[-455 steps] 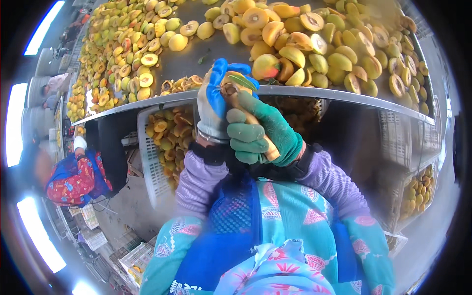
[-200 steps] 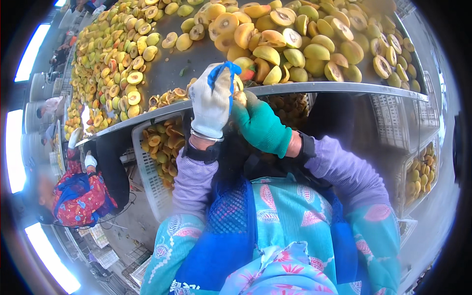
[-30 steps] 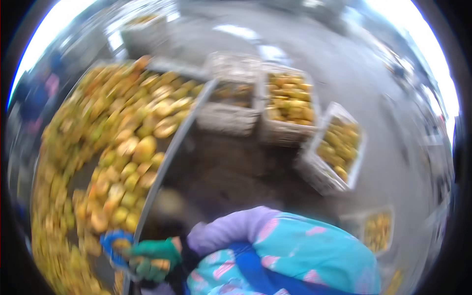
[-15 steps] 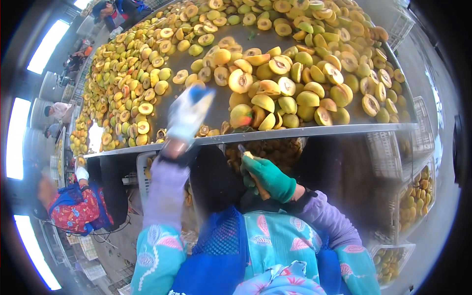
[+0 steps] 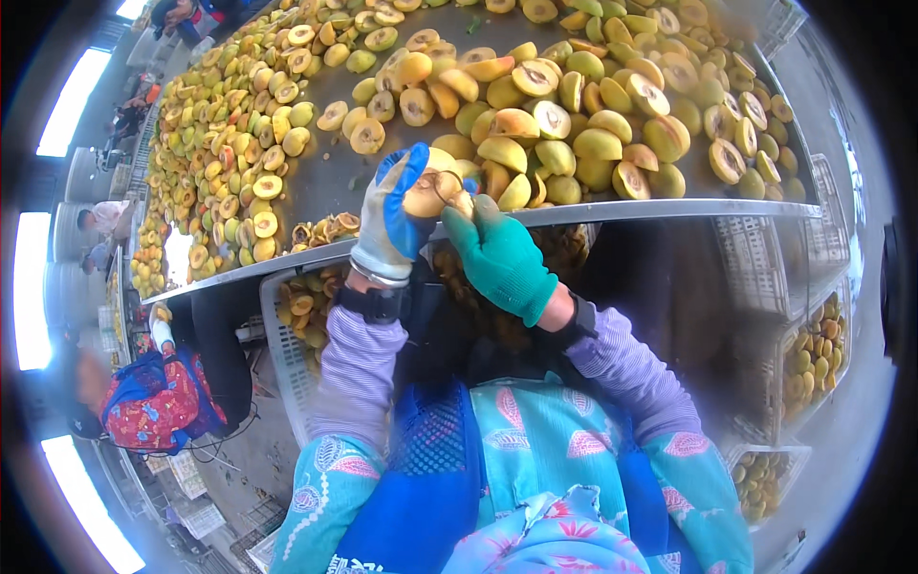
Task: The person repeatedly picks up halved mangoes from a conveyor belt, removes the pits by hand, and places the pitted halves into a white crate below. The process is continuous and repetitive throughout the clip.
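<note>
Fruit half (image 5: 421, 199), seemingly mid-work, fills curled left hand (image 5: 387, 222); right hand (image 5: 501, 260) bent, hold unclear; halves (image 5: 597, 144) at twelve o'clock seem left.

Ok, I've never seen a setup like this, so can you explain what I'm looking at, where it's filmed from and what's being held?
There is no robot here, just a person working with two gloved hands. The view looks down from a wide fisheye camera on the head, so straight edges bend. The left hand, in a white and blue glove, holds a cut fruit. The right hand, in a green glove, seems to grip a small tool against it, mostly hidden. On the metal table lie many yellow-green fruit pieces. A white crate of fruit stands below, and a co-worker sits at the left.
</note>
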A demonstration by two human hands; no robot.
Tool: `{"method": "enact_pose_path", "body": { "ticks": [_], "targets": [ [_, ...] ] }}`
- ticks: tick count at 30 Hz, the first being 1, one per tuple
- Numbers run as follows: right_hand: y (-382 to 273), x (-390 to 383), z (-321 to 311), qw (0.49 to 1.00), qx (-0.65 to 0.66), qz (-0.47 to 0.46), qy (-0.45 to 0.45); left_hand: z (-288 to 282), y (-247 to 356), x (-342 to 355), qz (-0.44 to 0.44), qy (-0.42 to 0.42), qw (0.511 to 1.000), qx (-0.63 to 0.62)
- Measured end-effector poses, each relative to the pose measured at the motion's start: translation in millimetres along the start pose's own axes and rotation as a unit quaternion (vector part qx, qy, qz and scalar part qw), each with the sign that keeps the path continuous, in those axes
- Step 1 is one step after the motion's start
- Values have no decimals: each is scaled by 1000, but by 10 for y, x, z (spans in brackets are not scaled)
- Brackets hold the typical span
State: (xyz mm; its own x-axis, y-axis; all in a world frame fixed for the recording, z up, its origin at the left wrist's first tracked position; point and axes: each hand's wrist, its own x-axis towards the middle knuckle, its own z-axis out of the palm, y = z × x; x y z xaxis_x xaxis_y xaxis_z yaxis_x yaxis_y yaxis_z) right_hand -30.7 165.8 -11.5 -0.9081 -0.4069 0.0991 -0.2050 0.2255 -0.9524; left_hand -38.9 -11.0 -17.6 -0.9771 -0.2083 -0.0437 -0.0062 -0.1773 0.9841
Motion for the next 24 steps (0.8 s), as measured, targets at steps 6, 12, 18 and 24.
{"method": "enact_pose_path", "body": {
  "ticks": [6, 12, 18, 24],
  "targets": [
    [-108, -102, -80, 988, 139, 54, -34, 253, 196, -186, 354, -1, 819, 451],
    [-63, -95, -43, 983, 165, 55, -52, 332, 205, -267, 241, 13, 925, 294],
    [111, -109, 135, 988, 153, -25, -16, 548, 129, -252, 170, 100, 973, 123],
    [85, -90, 2, 953, 278, 93, -78, 373, 224, -136, 270, -59, 875, 397]
  ]
}}
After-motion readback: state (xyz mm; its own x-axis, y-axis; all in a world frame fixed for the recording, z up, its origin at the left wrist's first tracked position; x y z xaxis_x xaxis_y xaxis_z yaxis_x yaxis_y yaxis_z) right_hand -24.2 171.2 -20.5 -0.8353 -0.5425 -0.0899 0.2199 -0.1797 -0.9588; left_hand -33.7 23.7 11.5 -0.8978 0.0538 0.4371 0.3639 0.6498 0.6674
